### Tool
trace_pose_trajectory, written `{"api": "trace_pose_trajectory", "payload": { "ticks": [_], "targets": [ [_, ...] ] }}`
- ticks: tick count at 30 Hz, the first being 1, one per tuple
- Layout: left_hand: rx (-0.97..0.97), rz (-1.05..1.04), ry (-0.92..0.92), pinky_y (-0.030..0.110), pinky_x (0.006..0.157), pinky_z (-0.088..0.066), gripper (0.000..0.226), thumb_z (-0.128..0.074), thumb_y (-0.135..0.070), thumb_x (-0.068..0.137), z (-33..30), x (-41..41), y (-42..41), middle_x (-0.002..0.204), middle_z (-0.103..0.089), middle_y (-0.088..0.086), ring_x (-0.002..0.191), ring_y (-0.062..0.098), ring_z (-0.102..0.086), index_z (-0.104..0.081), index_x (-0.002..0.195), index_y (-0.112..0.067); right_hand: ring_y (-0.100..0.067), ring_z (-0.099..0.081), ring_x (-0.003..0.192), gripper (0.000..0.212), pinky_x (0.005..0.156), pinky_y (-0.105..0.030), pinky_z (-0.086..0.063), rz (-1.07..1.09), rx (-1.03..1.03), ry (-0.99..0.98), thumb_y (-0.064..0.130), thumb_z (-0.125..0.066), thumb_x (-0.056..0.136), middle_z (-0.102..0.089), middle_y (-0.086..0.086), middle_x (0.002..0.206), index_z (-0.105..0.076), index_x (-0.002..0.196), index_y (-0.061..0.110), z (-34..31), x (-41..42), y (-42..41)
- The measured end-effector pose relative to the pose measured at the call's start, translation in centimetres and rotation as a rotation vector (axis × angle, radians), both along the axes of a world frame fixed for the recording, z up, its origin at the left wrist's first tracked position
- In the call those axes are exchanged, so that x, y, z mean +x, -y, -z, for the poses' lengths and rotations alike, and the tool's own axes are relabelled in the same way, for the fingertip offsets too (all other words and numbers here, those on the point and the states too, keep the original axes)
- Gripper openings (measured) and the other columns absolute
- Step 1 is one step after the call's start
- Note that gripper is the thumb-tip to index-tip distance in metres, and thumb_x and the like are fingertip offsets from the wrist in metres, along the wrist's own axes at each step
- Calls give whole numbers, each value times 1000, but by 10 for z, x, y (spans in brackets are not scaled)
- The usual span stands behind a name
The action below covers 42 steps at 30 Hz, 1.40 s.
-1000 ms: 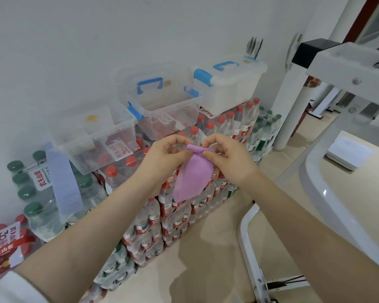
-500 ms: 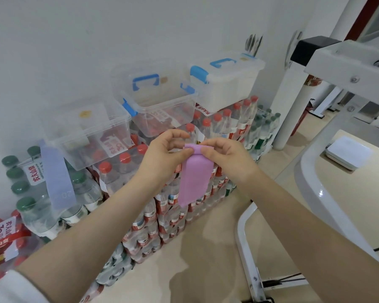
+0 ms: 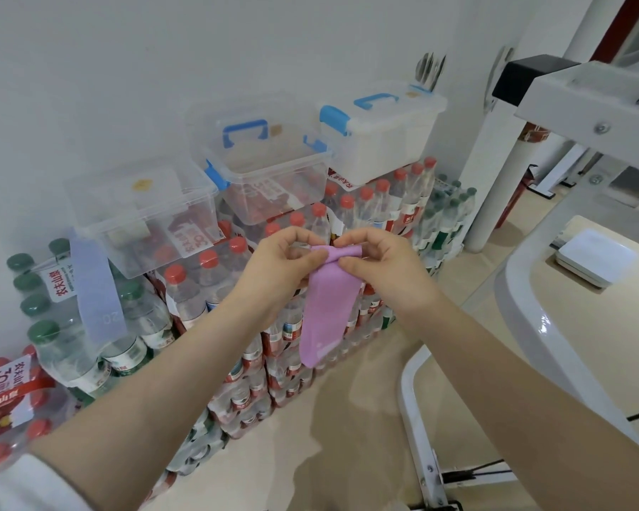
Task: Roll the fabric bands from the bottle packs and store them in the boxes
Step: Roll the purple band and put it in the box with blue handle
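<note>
A pink fabric band [image 3: 327, 307] hangs in front of the stacked bottle packs [image 3: 259, 326]. Its top end is curled into a small roll between my fingers. My left hand [image 3: 281, 267] pinches the roll's left side and my right hand [image 3: 377, 267] pinches its right side. A pale blue band [image 3: 95, 293] lies draped over the green-capped bottle pack at the left. Three clear plastic boxes sit on top of the packs: a left one [image 3: 141, 212], a middle one [image 3: 270, 171] with a blue handle, and a right one [image 3: 380, 138] with a white lid.
A white wall stands behind the packs. To the right, a white metal frame [image 3: 524, 311] and its floor rail [image 3: 417, 418] stand close to my right arm. A white pillar [image 3: 495, 171] rises behind the bottles. A white flat object [image 3: 594, 258] lies on the floor.
The top end of the pink band has been curled over into a tighter roll between my fingers. The view has drifted slightly; both hands stay on the band.
</note>
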<state>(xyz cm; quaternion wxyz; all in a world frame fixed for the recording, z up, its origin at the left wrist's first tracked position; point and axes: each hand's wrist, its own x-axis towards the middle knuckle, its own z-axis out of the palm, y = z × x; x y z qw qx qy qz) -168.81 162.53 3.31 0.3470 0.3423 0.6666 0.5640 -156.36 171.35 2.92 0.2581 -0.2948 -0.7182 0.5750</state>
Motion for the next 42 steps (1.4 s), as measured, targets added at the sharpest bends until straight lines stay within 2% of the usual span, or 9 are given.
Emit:
{"api": "trace_pose_trajectory", "payload": {
  "ticks": [2,7,12,19,22,25,30,37,42],
  "targets": [
    [17,4,-34,39,71,-51,9,-62,-9,86,0,0,0,74,-66,8,70,20,-62,-60,83,-17,-16,-63,78,17,66,-23,-53,-10,-45,12,10,-62,86,-68,-10,91,-62,102,13,0,1,0],
    [43,46,-26,29,61,-53,14,-60,-2,86,0,2,1,77,-63,15,63,16,-60,-59,81,-15,-17,-63,71,6,58,-25,-53,25,-55,6,12,-59,89,-68,-10,83,-65,90,11,-2,3,0],
    [28,98,145,21,53,-51,14,-58,1,86,0,5,1,75,-64,7,59,12,-60,-58,83,-12,-28,-62,80,14,71,-40,-52,91,43,-9,10,-64,85,-67,-19,91,-65,79,23,4,6,2],
    [21,30,158,27,59,-49,10,-62,-6,85,8,11,-7,64,-65,-4,62,15,-60,-61,80,-14,-24,-63,85,17,76,-37,-54,135,233,24,6,-64,83,-64,6,84,-65,83,23,8,13,1],
    [30,21,156,24,55,-52,12,-65,-3,82,10,12,-8,67,-67,-4,62,14,-62,-62,83,-15,-22,-62,86,22,78,-37,-54,117,171,-1,8,-65,83,-63,9,85,-65,78,30,6,17,2],
    [36,38,128,21,53,-51,12,-63,-1,83,11,15,-8,71,-67,0,61,12,-62,-64,81,-13,-23,-62,84,15,73,-41,-54,126,14,-43,14,-63,86,-67,-7,90,-64,80,29,4,20,3],
    [66,68,204,25,66,-55,15,-59,-4,87,11,20,-9,89,-69,1,73,12,-67,-62,98,-14,-16,-61,80,15,60,-19,-51,208,-69,-79,10,-64,85,-67,-6,91,-64,77,23,4,22,1],
    [19,88,118,19,77,-55,27,-37,-14,99,10,33,-11,100,-70,5,87,11,-68,-63,107,-14,-11,-61,89,12,83,-29,-50,343,32,-74,18,-55,91,-66,3,95,-65,97,22,9,18,6],
    [-35,73,74,31,83,-50,33,-32,-19,100,15,38,-18,104,-66,16,92,25,-61,-62,113,-12,-14,-46,125,38,95,-14,-31,330,137,26,20,-41,98,-52,0,133,-45,135,13,14,10,11]
  ]
}}
